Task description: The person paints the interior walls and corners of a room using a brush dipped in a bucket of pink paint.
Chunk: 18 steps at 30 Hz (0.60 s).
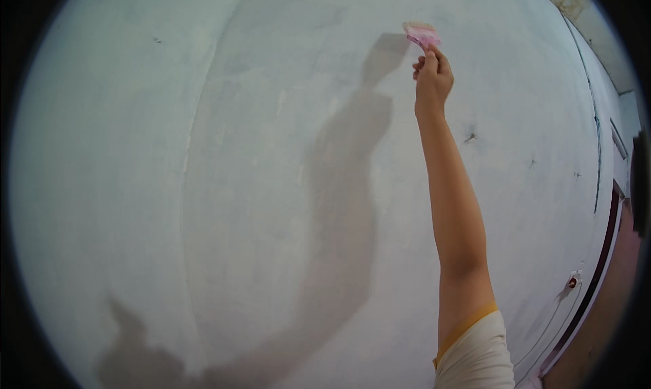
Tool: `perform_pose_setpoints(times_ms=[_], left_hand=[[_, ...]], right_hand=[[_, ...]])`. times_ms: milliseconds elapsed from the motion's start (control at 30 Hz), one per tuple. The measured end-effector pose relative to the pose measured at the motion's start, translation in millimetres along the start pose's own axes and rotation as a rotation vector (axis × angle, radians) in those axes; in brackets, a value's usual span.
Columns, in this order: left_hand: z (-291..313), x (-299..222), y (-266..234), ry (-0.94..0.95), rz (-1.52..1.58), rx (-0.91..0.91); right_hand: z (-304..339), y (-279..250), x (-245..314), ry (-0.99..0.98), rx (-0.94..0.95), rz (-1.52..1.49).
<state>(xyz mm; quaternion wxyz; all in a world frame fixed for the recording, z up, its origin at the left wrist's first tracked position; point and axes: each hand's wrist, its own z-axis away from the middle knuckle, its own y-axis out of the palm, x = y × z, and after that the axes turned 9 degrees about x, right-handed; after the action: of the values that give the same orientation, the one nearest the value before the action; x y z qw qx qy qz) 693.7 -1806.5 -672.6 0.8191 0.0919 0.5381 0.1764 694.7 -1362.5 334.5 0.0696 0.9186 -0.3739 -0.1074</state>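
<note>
High up against the pale wall [271,152], my right hand [434,79] grips a flat paintbrush [422,34] with a pink ferrule and light bristles. The fingers close round its handle, and the bristles point up and to the left. My arm stretches almost straight up from a white sleeve with a yellow edge. Whether the bristles touch the wall I cannot tell, though the brush's shadow falls just beside it to the left. My left hand is out of the picture.
A vertical ridge [193,128] runs down the wall on the left. Small marks, one a dark hole [470,137], dot the right part. At the right are a wall socket [574,281] with a hanging cord, a thin cable [597,131] and a reddish-brown door [597,308]. A stained ceiling [576,3] shows at the upper right.
</note>
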Motion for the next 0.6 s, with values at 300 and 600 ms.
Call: perform_pose_setpoints(times_ms=[300,600], left_hand=[[11,-17,-7,0.002,-0.076,-0.053],[8,-29,-10,-0.015,-0.078,-0.001]], right_hand=[[50,24,-5,0.178,-0.022,0.138],[18,42,0,0.208,0.029,-0.004]])
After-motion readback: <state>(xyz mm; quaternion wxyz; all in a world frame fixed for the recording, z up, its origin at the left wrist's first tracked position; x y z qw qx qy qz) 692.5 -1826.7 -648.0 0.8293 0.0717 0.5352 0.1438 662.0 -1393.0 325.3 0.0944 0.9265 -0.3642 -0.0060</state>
